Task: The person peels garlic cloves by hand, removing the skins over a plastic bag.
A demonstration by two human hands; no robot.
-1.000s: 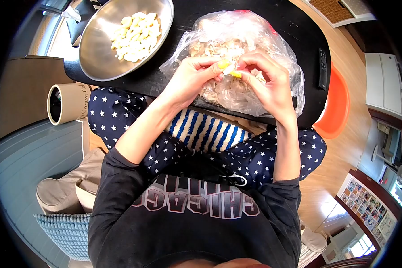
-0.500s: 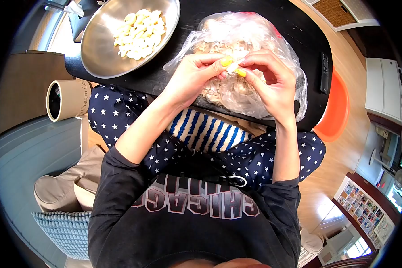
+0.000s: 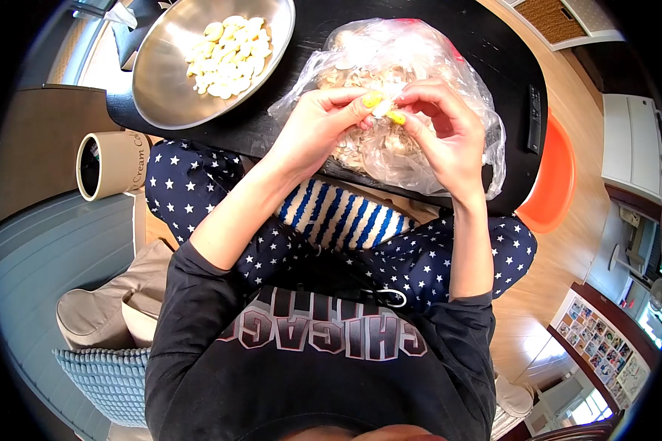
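Note:
Between the fingertips of both hands, above the clear plastic bag, is a pale garlic clove. My left hand pinches it with thumb and index finger from the left. From the right, my right hand has its thumb and fingertips closed at the clove's other side. The crumpled plastic bag lies spread on the table, with garlic skins on and in it; glare and my hands hide part of its contents. Peeled garlic cloves are heaped in a wide steel bowl at the upper left.
The black table has a rounded right end, where a dark remote control lies. An orange seat stands beyond that edge. Left of my knees is a cream-coloured round bin. My crossed legs are close under the table's front edge.
My right thumb and fingers have shifted slightly at the clove, and more of its pale surface shows. The left hand, bowl and bag stay nearly where they were.

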